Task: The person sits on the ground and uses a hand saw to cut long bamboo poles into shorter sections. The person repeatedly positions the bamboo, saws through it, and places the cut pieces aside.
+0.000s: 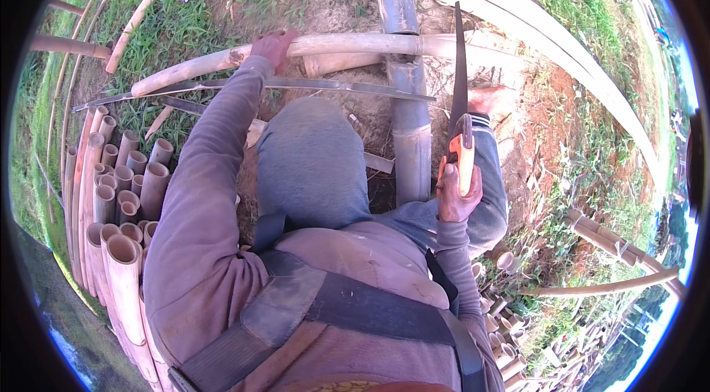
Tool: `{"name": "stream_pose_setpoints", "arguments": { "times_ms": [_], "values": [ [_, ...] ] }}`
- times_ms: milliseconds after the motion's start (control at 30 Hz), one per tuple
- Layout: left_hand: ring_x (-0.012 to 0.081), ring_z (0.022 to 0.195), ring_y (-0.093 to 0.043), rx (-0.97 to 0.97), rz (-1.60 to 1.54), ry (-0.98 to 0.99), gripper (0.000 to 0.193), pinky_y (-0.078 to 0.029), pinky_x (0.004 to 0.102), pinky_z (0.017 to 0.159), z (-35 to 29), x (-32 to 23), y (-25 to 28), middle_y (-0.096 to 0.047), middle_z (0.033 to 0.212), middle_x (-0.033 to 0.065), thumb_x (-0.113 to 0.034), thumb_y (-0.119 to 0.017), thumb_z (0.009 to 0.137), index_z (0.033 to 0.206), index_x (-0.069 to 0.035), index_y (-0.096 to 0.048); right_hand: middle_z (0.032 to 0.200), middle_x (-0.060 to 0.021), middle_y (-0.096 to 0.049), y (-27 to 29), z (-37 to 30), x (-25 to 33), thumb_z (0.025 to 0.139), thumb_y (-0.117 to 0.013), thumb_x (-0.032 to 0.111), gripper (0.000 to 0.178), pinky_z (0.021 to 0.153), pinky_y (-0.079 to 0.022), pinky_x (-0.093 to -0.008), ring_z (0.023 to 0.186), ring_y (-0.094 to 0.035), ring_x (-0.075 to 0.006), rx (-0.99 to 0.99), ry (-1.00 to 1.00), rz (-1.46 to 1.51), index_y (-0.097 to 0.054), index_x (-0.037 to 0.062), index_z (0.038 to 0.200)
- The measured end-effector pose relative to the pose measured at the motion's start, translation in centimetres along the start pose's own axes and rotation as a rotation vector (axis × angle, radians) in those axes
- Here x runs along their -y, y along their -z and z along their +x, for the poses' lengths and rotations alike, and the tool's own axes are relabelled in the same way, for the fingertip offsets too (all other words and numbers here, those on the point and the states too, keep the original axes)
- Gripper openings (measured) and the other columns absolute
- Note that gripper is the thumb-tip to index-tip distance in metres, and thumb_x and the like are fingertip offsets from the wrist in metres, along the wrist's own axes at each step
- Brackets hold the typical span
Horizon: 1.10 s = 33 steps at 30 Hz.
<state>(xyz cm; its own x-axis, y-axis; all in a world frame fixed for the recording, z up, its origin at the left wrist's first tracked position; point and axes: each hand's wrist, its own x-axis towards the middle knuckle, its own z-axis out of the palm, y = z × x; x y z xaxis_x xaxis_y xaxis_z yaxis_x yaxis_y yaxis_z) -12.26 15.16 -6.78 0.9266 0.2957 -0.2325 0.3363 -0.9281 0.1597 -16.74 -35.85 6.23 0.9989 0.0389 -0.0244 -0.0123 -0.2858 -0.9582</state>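
Note:
A pale bamboo pole [347, 44] lies crosswise over a thicker grey bamboo post [410, 137]. My left hand [274, 47] rests on top of the pole, left of the crossing, its fingers partly hidden. In my right hand [460, 198] is a handsaw, its orange handle [464, 159] wrapped by my fingers. The dark saw blade [460, 66] points away from me and passes over the pole, right of the crossing. Whether its teeth touch the pole I cannot tell. My bare foot [494, 100] is on the ground just right of the blade.
A long metal strip [333, 86] crosses in front of the pole. Many cut bamboo tubes [122, 251] stand bundled at the left, and more cut pieces [506, 351] lie at lower right. Long pale bamboo poles [547, 26] curve along the far right. Grass and bare soil surround everything.

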Motion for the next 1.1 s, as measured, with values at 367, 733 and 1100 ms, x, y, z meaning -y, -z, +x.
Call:
{"name": "stream_pose_setpoints", "arguments": {
  "times_ms": [367, 733, 1100],
  "values": [
    [0.0410, 0.123, -0.068, 0.248, -0.060, 0.009, 0.079, -0.054, 0.0513, 0.103, 1.3, -3.6, 4.3, -0.072, 0.129, 0.0174, -0.026, -0.082, 0.077, 0.150, -0.020, -0.053, 0.069, 0.0005, -0.059, 0.3, 1.8, 0.1, 0.103, -0.074, 0.036, 0.037, 0.052, -0.043, -0.0233, 0.057, -0.054, -0.0064, 0.008, 0.143, -0.038, -0.067, -0.0002, 0.107],
    [0.0420, 0.129, -0.063, 0.075, -0.056, -0.304, 0.084, -0.050, 0.0544, 0.108, 5.2, -12.9, 1.4, -0.063, 0.138, 0.0218, -0.040, -0.081, 0.080, 0.152, -0.015, -0.045, 0.093, -0.0057, -0.066, 0.7, 4.4, -3.8, 0.103, -0.075, 0.033, 0.043, 0.065, -0.052, -0.0253, 0.072, -0.062, -0.0102, -0.112, 0.201, -0.123, -0.062, -0.0023, 0.123],
    [0.0400, 0.115, -0.071, 0.121, 0.014, -0.249, 0.059, -0.057, 0.0516, 0.099, 7.0, -15.7, 2.0, -0.073, 0.123, 0.0196, -0.033, -0.077, 0.087, 0.137, -0.010, -0.057, 0.138, -0.0267, -0.066, 0.8, 4.0, -2.3, 0.103, -0.071, 0.020, 0.051, 0.107, -0.053, -0.0457, 0.128, -0.066, -0.0376, -0.116, 0.269, -0.175, -0.058, -0.0091, 0.143]
  ]
}}
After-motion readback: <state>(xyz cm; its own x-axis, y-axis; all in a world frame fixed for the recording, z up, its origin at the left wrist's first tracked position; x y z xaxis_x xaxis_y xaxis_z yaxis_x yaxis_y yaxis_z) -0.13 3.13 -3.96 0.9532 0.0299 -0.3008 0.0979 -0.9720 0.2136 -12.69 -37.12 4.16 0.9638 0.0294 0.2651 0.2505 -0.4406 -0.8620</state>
